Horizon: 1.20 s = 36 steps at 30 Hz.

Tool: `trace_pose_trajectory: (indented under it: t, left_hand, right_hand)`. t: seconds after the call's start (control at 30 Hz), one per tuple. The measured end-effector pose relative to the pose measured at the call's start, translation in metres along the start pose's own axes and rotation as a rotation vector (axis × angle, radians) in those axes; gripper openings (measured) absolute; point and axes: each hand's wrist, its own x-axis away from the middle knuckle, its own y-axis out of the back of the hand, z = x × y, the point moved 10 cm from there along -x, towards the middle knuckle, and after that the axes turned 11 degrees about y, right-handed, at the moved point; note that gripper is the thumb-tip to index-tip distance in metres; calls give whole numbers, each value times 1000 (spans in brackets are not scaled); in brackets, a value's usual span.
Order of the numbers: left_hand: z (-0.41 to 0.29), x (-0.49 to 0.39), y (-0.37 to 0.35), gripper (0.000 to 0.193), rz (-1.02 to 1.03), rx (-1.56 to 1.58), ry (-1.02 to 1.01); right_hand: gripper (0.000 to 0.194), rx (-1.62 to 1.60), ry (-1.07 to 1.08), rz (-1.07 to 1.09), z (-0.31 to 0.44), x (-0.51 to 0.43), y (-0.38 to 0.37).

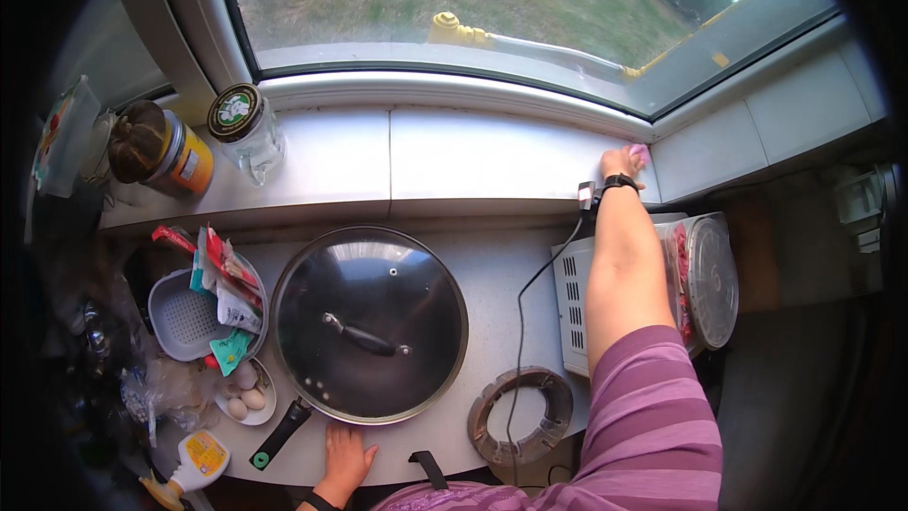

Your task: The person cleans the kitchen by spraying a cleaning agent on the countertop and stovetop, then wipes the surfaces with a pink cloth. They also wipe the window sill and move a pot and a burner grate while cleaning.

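At the far right end of the white tiled windowsill [454, 156], my right hand [621, 162] presses a pink cloth [640, 153] near the corner by the window frame. A dark strap circles that wrist, with a small device and a cable beside it. My left hand [347, 455] lies flat at the counter's front edge, holding nothing, its thumb spread. Its fingertips meet the near rim of a large frying pan with a glass lid [369, 383]. The pan's black handle [282, 433] points towards the front left.
A glass jar [259, 149] and an orange-labelled container [188, 163] stand on the sill's left. Below are a grey basket with packets [181, 319], eggs on a dish [266, 408] and a spray bottle [202, 458]. A metal ring [482, 415], white appliance [573, 305] and clear tub [715, 284] occupy the right.
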Motion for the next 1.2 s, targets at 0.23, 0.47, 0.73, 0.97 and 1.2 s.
trace_pose_trajectory:
  t: [0.23,0.47,0.73,0.97,1.2]
  left_hand:
    - [14,-9,-22,71,73,-76,-22]
    - [38,2,-61,65,51,-206,4]
    - [23,-4,-54,65,-3,-263,-42]
    - [24,-4,-29,74,26,-231,4]
    - [14,-16,-46,67,-23,-315,-76]
  right_hand:
    - [60,187,-7,26,-42,-90,-5]
    - [50,170,-438,-111,-101,-83,-22]
    - [63,-80,-830,87,-139,-70,-86]
    - [69,-134,-635,31,-13,64,-58]
    - [24,133,51,422,16,76,-56]
